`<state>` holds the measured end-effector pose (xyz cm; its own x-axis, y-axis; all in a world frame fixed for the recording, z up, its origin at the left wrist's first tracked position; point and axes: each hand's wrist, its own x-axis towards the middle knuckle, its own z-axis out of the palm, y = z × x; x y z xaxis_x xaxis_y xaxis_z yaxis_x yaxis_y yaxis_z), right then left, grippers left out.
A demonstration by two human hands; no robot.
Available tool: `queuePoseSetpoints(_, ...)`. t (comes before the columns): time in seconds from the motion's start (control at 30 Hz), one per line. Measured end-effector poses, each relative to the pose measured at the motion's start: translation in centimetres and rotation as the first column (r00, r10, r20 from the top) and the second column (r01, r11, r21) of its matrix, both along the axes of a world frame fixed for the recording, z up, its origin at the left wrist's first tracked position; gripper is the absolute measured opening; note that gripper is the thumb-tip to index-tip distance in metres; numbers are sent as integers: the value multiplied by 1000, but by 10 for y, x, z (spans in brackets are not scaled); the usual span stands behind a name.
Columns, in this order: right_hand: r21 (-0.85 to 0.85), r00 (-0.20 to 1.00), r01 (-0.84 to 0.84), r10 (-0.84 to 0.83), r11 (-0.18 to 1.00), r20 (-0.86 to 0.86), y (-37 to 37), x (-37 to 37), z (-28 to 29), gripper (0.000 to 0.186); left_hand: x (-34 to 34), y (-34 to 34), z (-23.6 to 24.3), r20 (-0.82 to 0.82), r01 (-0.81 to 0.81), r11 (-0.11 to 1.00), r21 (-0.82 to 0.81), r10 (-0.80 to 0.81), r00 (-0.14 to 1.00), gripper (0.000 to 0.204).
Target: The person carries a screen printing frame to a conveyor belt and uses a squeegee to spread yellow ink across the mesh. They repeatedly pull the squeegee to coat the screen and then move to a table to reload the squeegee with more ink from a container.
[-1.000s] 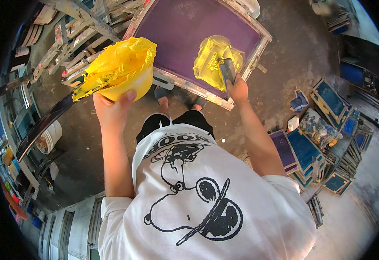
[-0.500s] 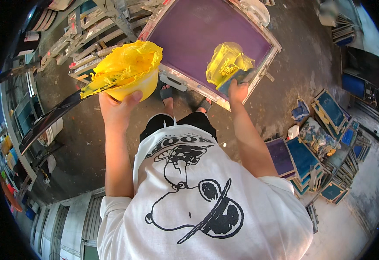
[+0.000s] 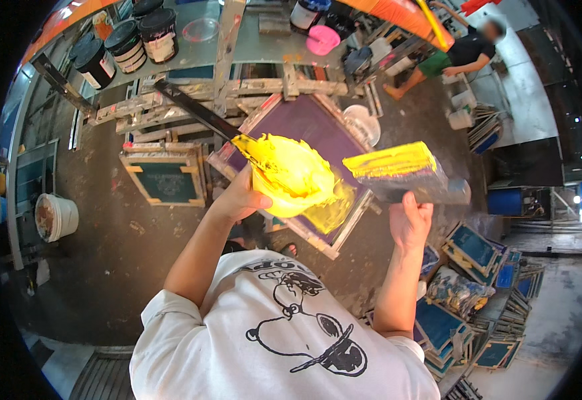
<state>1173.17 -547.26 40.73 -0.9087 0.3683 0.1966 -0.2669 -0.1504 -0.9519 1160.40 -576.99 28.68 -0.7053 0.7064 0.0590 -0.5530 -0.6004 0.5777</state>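
Observation:
My left hand (image 3: pixel 239 199) is wrapped round a tub (image 3: pixel 283 207) heaped with thick yellow ink (image 3: pixel 292 165). From the ink a black-handled spatula (image 3: pixel 194 110) sticks out toward the upper left. In my right hand (image 3: pixel 411 223) is a squeegee (image 3: pixel 431 189), raised, with its upper edge coated in yellow ink. Behind and below both stands a printing screen (image 3: pixel 304 127) with purple mesh in a stained frame. A yellow smear (image 3: pixel 336 210) covers its near part, and the tub partly hides the mesh.
At the far left, dark lidded buckets (image 3: pixel 128 50) stand on a table. A framed green screen (image 3: pixel 165 175) leans on a wooden rack (image 3: pixel 257 87). A white bucket (image 3: pixel 57 217) is at left; several screens (image 3: pixel 437 327) are stacked at right. Another person (image 3: pixel 464 53) is at the upper right.
My right hand has lifted the squeegee off the screen, and its edge now faces up. The tub has moved right, over the screen. The view has tilted up, bringing the table and another person in.

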Motion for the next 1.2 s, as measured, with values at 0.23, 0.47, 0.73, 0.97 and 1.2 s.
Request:
queuePoseSetpoints(0.23,355,991,-15,61,935,-119,-20,25,86,46,-2,23,21,-127,373,882,288,-351,928,102)
queuePoseSetpoints(0.47,585,968,-24,164,810,-188,-23,34,92,42,14,26,42,-192,337,917,214,-299,935,102)
queuePoseSetpoints(0.73,427,964,220,-129,877,-232,-20,62,84,53,29,18,55,-427,-276,950,-147,191,884,110)
queuePoseSetpoints(0.97,386,958,281,-230,879,-174,-42,65,74,45,40,30,73,-494,-519,835,-183,378,783,103)
queuePoseSetpoints(1.2,565,932,359,-317,743,-176,-60,65,81,40,44,48,67,-663,-637,750,-179,387,641,98)
